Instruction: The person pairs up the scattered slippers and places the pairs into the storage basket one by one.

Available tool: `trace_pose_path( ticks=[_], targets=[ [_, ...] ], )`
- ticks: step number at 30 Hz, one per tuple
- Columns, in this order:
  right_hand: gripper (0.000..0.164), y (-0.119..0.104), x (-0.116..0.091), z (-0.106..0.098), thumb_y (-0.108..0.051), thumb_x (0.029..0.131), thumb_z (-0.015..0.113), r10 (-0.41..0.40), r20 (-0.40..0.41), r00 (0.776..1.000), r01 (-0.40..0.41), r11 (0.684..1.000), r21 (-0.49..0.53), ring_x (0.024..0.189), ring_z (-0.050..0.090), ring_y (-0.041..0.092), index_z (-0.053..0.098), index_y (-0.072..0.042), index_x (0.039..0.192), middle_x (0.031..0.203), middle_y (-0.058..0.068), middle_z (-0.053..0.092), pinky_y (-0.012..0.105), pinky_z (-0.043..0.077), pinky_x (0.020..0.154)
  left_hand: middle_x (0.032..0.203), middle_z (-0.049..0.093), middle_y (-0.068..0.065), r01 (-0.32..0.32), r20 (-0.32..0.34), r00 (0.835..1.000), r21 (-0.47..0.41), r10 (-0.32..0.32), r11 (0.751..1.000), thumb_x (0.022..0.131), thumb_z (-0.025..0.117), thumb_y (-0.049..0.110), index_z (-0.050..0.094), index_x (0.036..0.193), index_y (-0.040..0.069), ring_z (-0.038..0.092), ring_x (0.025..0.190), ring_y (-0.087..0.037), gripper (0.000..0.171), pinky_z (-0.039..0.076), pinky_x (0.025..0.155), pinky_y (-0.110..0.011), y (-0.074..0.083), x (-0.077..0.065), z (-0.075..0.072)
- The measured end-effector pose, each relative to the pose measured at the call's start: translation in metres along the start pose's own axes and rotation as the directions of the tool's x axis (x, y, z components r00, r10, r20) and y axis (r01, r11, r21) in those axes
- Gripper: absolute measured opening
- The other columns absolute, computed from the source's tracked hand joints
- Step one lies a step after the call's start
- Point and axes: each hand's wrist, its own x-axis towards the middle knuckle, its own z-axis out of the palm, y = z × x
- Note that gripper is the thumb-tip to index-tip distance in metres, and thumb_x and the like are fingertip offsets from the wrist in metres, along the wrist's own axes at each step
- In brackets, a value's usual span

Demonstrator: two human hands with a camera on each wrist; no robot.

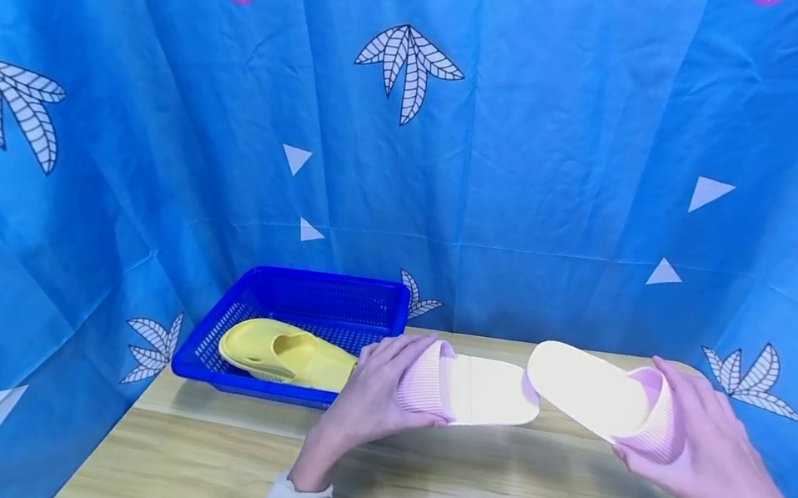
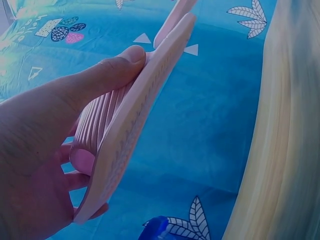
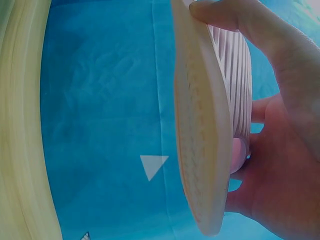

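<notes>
Two pale pink slide slippers with ribbed straps are held up above the wooden table, one in each hand. My left hand [image 1: 380, 390] grips the left slipper [image 1: 494, 392] round its strap end, with the thumb along the sole's edge in the left wrist view. In my right hand [image 1: 706, 449] is the right slipper [image 1: 585, 387], held the same way at the strap and tilted. The slippers' heel ends meet or overlap in the head view. The left wrist view shows the ribbed strap [image 2: 102, 117] under the fingers; the right wrist view shows the sole's side [image 3: 202, 125].
A blue plastic basket [image 1: 205, 341] stands at the table's back left, with a yellow slipper [image 1: 290, 352] lying in it. Behind the wooden table [image 1: 205, 459] hangs a blue patterned curtain [image 1: 552, 177], which also covers the left side.
</notes>
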Motion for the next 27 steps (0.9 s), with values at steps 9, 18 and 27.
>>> trace_pose_path(
  ticks=[9,18,27],
  targets=[
    [0.113,-0.008,0.001,0.002,-0.038,0.048,0.104,-0.062,-0.009,0.998,0.062,0.998,-0.006,0.108,0.047,0.026,0.054,-0.006,0.144,0.125,0.011,0.061,0.029,0.039,0.07,0.149,0.053,0.002,0.005,0.024,1.0,0.005,-0.005,1.0,0.067,0.089,0.063,0.046,0.155,0.02,0.048,0.135,-0.021,0.107,0.039,0.106,-0.054,0.0,-0.001,-0.003],
    [0.119,-0.019,0.001,0.008,-0.041,0.048,0.103,-0.09,0.025,0.996,0.091,0.996,-0.024,0.103,0.048,0.022,0.049,-0.006,0.149,0.124,0.01,0.061,0.034,0.043,0.068,0.149,0.054,0.002,-0.007,0.012,1.0,-0.001,0.007,1.0,0.066,0.09,0.063,0.049,0.153,0.019,0.049,0.134,-0.022,0.106,0.04,0.104,-0.054,-0.002,-0.001,-0.002],
    [0.121,-0.027,0.0,0.012,-0.041,0.049,0.103,-0.1,0.062,0.993,0.102,0.994,-0.029,0.101,0.047,0.019,0.047,-0.01,0.152,0.123,0.007,0.06,0.037,0.04,0.071,0.15,0.053,0.003,-0.01,0.031,0.999,-0.009,0.01,1.0,0.066,0.089,0.064,0.045,0.155,0.024,0.049,0.133,-0.019,0.106,0.039,0.105,-0.051,-0.001,0.0,-0.001]
  ],
)
